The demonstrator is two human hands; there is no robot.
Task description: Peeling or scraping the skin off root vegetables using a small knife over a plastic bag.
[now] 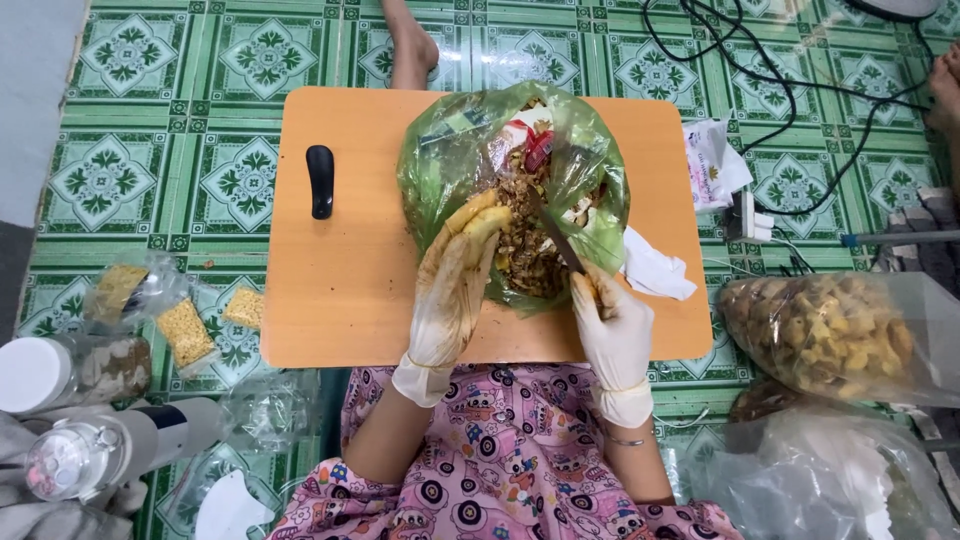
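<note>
right hand (612,325) holds knife (556,238); left hand (455,285) in green bag (440,165)

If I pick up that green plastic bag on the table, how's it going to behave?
The green plastic bag is probably floppy: its thin film wrinkles and slumps. Its mouth gapes, so the scraps inside could spill. It likely sags where they pile.
</note>
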